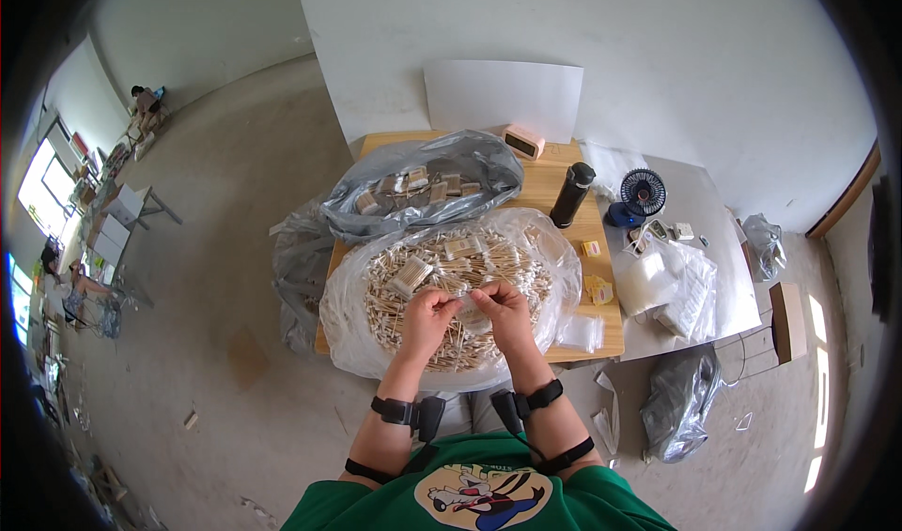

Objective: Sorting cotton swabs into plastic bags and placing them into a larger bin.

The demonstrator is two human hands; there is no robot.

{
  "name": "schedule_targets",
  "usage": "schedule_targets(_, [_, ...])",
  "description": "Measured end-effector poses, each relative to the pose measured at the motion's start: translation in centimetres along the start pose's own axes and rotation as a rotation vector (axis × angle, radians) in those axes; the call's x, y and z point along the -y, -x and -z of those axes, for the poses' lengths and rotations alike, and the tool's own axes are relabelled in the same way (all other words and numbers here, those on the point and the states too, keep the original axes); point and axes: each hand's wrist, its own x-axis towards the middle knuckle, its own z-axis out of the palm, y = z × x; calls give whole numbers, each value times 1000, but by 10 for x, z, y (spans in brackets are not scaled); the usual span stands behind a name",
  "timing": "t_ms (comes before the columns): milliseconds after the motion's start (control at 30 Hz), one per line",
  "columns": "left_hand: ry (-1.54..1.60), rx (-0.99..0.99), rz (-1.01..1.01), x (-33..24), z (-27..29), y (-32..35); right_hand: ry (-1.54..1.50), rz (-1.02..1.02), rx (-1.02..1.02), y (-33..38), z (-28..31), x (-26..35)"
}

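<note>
Standing on concrete floor (pixel 235 202), wooden table (pixel 564 338) (cluttered)

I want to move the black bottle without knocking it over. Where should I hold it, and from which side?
Grip the black bottle around its mid-body, coming from the right, probably. It stands upright and narrow near the wooden table's far right edge, and the grey bag crowds its left.

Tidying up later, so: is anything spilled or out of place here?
Nothing spilled on the table: the swabs stay in their clear bag. On the floor, a grey bag lies crumpled right of the table, with scraps scattered left.
</note>
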Motion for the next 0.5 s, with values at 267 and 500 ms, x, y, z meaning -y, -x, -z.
schedule_targets(267, [-137, -154, 11, 6, -2, -1, 189, 158, 6, -6, 9, -4])
schedule_targets(500, [-80, -175, 129, 14, -1, 3, -76, -314, -17, 14, -2, -8])
